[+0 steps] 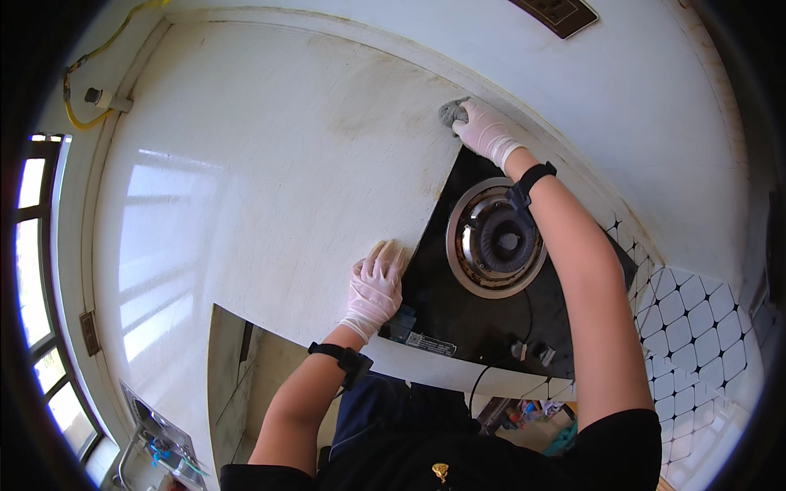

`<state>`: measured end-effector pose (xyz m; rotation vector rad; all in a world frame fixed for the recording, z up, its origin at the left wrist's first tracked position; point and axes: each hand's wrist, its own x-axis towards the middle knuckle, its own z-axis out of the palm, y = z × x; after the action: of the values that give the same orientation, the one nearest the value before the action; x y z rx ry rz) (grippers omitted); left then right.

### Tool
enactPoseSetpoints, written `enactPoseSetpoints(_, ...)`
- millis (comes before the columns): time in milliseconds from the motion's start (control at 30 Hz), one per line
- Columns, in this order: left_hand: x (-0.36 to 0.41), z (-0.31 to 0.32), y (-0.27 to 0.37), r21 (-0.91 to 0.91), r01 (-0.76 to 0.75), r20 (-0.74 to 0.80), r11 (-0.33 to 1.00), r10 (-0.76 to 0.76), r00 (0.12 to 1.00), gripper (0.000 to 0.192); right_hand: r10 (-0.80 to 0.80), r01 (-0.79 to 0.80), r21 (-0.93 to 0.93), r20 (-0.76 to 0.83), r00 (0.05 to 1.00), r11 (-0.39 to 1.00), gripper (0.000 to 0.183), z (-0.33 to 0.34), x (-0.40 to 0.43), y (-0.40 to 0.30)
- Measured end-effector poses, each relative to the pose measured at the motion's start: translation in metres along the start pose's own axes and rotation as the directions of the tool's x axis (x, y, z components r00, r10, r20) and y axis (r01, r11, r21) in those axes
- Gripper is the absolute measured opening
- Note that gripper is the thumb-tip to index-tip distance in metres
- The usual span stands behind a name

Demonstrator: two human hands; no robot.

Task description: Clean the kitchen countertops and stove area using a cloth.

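Note:
My right hand point(485, 129), in a thin whitish glove, presses a crumpled grey cloth or scouring pad point(453, 115) onto the white countertop point(276, 172) near the wall, just past the far corner of the stove. Palm down, my left hand point(376, 285) in a matching glove rests on the countertop beside the stove's left edge and holds nothing. Between my arms lies a black glass-topped gas stove point(442, 307) with one round burner point(500, 239). My right forearm covers part of the stove. Brownish stains point(368, 104) mark the countertop left of the cloth.
A steel sink point(166, 429) with a faucet and small items is at the lower left, below a window point(37, 245). A yellow hose point(86, 119) hangs by a pipe at the upper left. Outlets point(559, 15) sit on the wall. A black cable point(474, 393) hangs before the stove.

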<state>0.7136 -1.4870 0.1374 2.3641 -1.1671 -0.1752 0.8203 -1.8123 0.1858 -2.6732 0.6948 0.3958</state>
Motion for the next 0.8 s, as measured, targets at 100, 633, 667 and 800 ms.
enactPoseSetpoints(100, 0.007, 0.001, 0.005, 0.008, -0.001, 0.032, 1.0, 0.001, 0.999, 0.048, -0.273, 0.271, -0.046, -0.041, 0.961, 0.962, 0.037, 0.006, -0.006, 0.016)
enactPoseSetpoints(633, 0.001, 0.001, -0.006, -0.268, 0.088, -0.184, 0.959, -0.141, 0.973, 0.055, -0.58, 0.589, -0.348, 0.142, 0.802, 0.73, 0.028, 0.0, -0.028, -0.001)
enactPoseSetpoints(667, 0.001, 0.001, -0.007, -0.261, 0.087, -0.184, 0.961, -0.138, 0.973, 0.054, -0.411, 0.416, -0.359, 0.093, 0.907, 0.836, 0.029, -0.008, -0.012, -0.004)
enactPoseSetpoints(800, 0.001, 0.001, -0.004, -0.279, 0.093, -0.176, 0.956, -0.146, 0.974, 0.053, -0.169, 0.125, -0.407, -0.075, 0.983, 0.905, 0.031, -0.013, 0.012, -0.007)
